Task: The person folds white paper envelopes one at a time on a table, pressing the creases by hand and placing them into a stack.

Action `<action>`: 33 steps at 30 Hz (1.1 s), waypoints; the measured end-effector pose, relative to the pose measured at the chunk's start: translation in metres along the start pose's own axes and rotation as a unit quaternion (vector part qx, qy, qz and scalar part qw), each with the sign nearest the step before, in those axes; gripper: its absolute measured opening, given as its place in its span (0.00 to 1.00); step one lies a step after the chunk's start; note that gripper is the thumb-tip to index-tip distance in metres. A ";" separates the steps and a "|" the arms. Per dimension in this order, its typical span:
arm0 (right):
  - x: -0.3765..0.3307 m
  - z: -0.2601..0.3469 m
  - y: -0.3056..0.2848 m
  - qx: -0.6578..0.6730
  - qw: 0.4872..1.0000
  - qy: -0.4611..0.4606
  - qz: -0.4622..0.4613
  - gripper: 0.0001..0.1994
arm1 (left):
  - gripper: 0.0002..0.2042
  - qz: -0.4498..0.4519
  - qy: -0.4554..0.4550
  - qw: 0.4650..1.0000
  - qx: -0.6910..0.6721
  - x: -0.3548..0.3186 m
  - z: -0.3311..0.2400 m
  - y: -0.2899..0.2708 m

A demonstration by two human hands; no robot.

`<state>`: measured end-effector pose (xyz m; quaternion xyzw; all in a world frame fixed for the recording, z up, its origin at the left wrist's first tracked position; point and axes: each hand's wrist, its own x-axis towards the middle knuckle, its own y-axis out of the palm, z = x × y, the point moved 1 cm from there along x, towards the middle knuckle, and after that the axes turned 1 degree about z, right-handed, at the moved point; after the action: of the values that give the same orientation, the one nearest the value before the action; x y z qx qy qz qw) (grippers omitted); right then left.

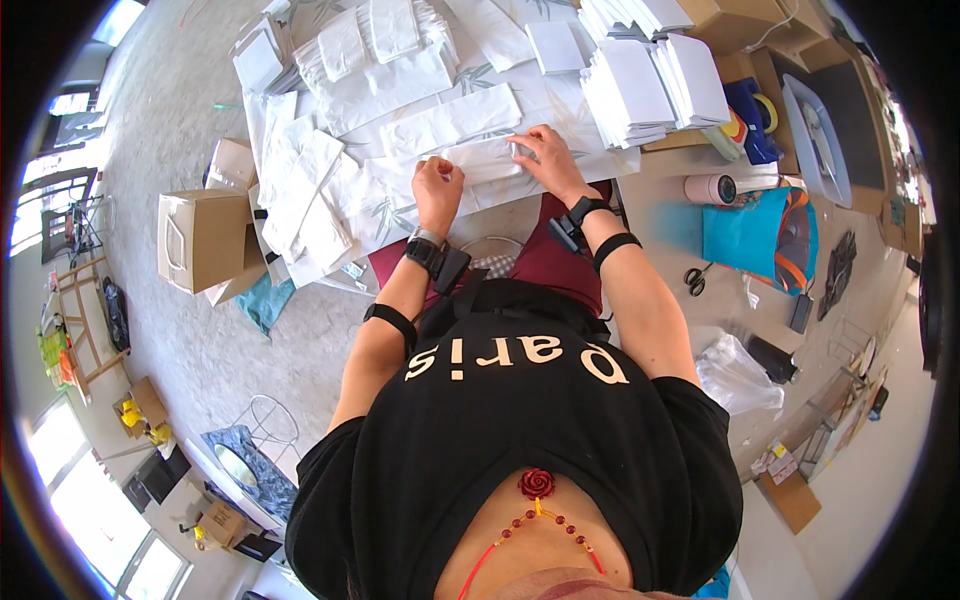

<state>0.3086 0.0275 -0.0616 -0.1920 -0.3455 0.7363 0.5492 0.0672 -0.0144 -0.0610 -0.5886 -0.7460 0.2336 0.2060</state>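
A white folded sheet, paper or thin cloth, lies lengthwise near the table's front edge. Over its left part is my left hand, fingers curled in; what they hold, if anything, is hidden. My right hand has its thumb and forefinger at the sheet's right end, gripping it, with the wrist bent inward. Just beyond lies another flat white strip. Farther back is a fanned pile of white folded pieces. Loose white pieces overlap at the table's left side.
Stacks of white folded packets stand at the table's right. Beyond them are a cardboard box, blue tape rolls and a grey-blue tray. A pink cup, turquoise bag and scissors lie lower right. Brown boxes stand left.
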 end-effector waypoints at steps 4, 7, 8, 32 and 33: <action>-0.001 -0.003 -0.004 0.003 1.000 0.003 0.019 0.22 | 0.06 -0.036 0.103 0.993 0.055 -0.007 -0.014 -0.005; 0.000 -0.001 -0.005 0.000 1.000 -0.003 0.031 0.23 | 0.09 0.022 0.183 0.977 0.106 -0.016 -0.014 -0.009; 0.001 0.000 -0.004 0.001 0.999 -0.007 0.035 0.23 | 0.09 0.051 0.209 0.969 0.125 -0.018 -0.011 -0.010; -0.002 -0.019 0.010 -0.012 1.000 -0.022 0.019 0.28 | 0.21 -0.106 -0.119 0.944 0.289 0.012 0.093 -0.090; -0.003 -0.019 0.010 -0.017 0.999 -0.023 0.019 0.28 | 0.20 -0.106 -0.116 0.944 0.291 0.013 0.096 -0.089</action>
<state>0.3150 0.0290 -0.0822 -0.1908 -0.3666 0.7451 0.5236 -0.0615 -0.0298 -0.0854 -0.3897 -0.7222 0.4842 0.3035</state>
